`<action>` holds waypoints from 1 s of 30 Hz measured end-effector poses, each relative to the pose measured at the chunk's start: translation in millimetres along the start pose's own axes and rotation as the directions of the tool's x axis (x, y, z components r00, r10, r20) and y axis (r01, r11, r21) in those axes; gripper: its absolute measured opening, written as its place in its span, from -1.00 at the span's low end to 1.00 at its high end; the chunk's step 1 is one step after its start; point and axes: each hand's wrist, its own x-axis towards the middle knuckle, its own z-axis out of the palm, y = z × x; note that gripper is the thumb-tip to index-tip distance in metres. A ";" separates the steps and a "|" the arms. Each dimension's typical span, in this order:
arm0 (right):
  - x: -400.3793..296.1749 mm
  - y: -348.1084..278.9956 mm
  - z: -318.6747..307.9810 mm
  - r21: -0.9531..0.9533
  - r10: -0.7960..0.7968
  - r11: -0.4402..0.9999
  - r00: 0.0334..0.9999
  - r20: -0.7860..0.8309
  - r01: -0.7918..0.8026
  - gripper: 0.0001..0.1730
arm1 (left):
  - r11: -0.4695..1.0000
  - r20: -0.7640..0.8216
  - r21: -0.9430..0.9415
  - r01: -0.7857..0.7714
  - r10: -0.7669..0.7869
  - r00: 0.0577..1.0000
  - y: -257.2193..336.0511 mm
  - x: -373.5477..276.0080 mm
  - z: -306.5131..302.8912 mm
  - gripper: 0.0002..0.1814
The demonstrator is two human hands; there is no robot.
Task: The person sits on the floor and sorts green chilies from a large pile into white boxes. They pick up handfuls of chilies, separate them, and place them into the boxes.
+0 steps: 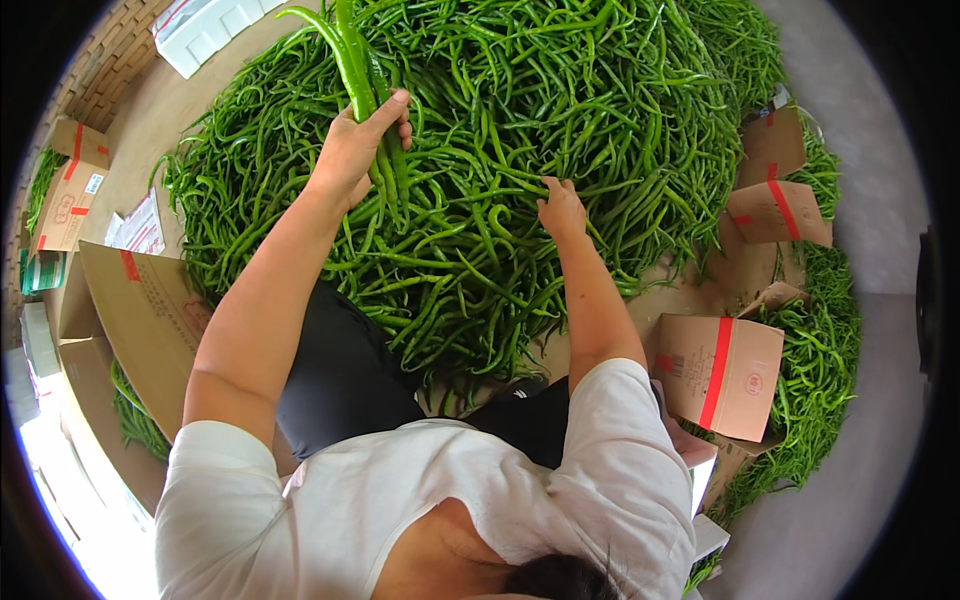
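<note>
A large heap of long green chili peppers (450, 285) lies on the floor before me. My left hand (365, 139) is raised over its left part, closed around a small bunch of long green peppers (354, 64). Their ends stick out above and below my fist. Farther right, my right hand (562, 206) is at the surface of the heap, with its fingertips on a pepper (517, 177) among the others. Whether those fingers pinch it firmly is hard to see.
An open cardboard carton (142, 300) with peppers inside stands at my left. Taped cartons (720, 375) and more peppers (810, 397) line the right. A white foam box (214, 30) stands at the upper left; a printed sheet (141, 227) lies on the floor.
</note>
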 end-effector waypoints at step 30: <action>-13.9 11.2 -26.1 -0.004 0.125 0.992 0.962 0.242 -0.128 -0.68 | 0.966 0.089 -0.187 0.181 -0.167 0.982 11.6 -3.1 3.6 -0.73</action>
